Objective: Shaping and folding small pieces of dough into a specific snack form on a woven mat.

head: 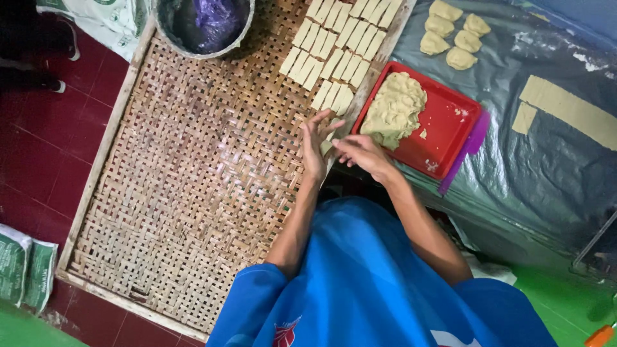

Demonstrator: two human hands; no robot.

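A pale, flat dough strip point(326, 146) lay at the right edge of the woven bamboo tray point(193, 193), just below the rows of cut strips point(337, 45) filling the tray's upper right corner. The left hand point(315, 144) rested there with fingers spread, touching the strip. The right hand point(363, 153), fingers loosely curled together, pinched at the same piece. Just beside it, past the tray's edge, sat a red tray point(450, 128) holding a dough lump point(395, 109).

A white sack with green print point(96, 19) lies on the red floor at the top left corner of the woven tray point(103, 148). Two flat white-and-green bags point(22, 263) lie by its bottom left corner.
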